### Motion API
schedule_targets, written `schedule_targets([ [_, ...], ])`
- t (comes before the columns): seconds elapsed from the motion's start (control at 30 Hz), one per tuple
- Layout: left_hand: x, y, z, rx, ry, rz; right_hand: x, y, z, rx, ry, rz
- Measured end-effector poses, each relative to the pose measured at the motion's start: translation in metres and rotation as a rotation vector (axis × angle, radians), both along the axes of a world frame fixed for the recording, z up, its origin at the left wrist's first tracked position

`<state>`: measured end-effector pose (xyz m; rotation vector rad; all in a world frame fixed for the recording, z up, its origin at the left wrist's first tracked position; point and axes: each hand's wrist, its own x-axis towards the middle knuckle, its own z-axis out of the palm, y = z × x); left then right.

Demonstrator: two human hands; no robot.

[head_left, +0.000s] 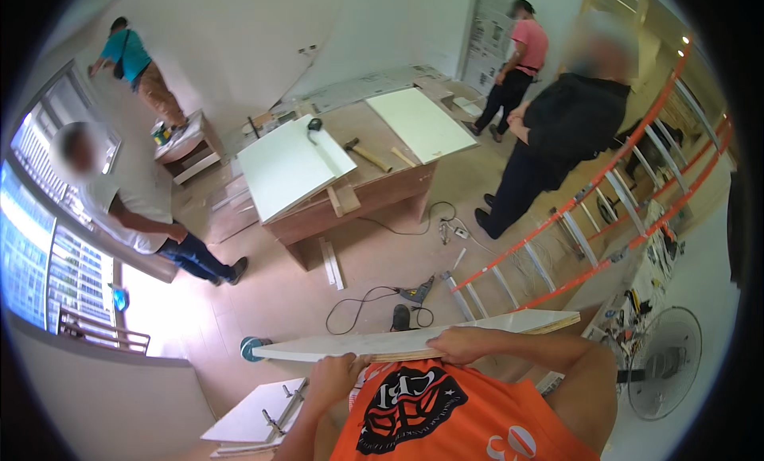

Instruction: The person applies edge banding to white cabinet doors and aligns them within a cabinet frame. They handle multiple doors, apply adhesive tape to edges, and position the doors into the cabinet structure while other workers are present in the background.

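- The left hand [333, 375] and right hand [461, 346] both grip a long white board [414, 343], held flat across the chest at 6 o'clock, its plywood edge showing.
- At 12 o'clock, a wooden surface [374, 186] carries two white panels [290, 165] and a hammer [366, 153].
- An orange ladder [605, 214] leans at 3 o'clock.
- A drill [418, 290] with a black cord lies on the floor, centre.
- A white fan [664, 361] stands at 4 o'clock.

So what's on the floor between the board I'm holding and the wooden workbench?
In the head view, a power drill with its black cord looped on the floor lies between the board and the workbench, plus a loose white strip by the bench.
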<state>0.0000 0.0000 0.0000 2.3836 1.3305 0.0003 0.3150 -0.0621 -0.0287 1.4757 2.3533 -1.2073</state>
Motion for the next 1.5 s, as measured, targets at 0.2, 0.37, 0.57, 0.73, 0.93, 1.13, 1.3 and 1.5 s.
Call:
schedule_targets([
  [0.2,0.053,-0.018,-0.008,-0.307,-0.275,0.004,0.059,-0.041,0.011,0.084,-0.052,-0.041],
  [0.37,0.069,-0.036,0.011,-0.201,-0.26,-0.125,0.032,-0.045,0.027,0.093,-0.179,-0.078],
  [0.57,0.072,-0.053,-0.011,-0.146,-0.278,-0.142,0.017,-0.065,-0.044,0.178,-0.294,-0.068],
  [0.73,0.062,-0.057,-0.005,-0.125,-0.322,-0.049,-0.012,-0.06,-0.06,0.309,0.029,-0.309],
  [0.93,0.065,-0.066,-0.02,-0.109,-0.223,-0.052,-0.035,-0.051,-0.083,0.362,0.176,-0.248],
  [1.13,0.048,-0.065,0.006,-0.152,-0.171,-0.074,-0.036,-0.055,-0.098,0.334,0.251,-0.275],
  [1.3,0.002,-0.068,0.057,-0.12,-0.199,-0.048,-0.036,-0.053,-0.077,0.074,0.174,-0.204],
  [1.5,-0.023,-0.064,0.101,-0.28,0.038,-0.059,-0.035,-0.055,-0.079,0.15,0.156,-0.12],
])
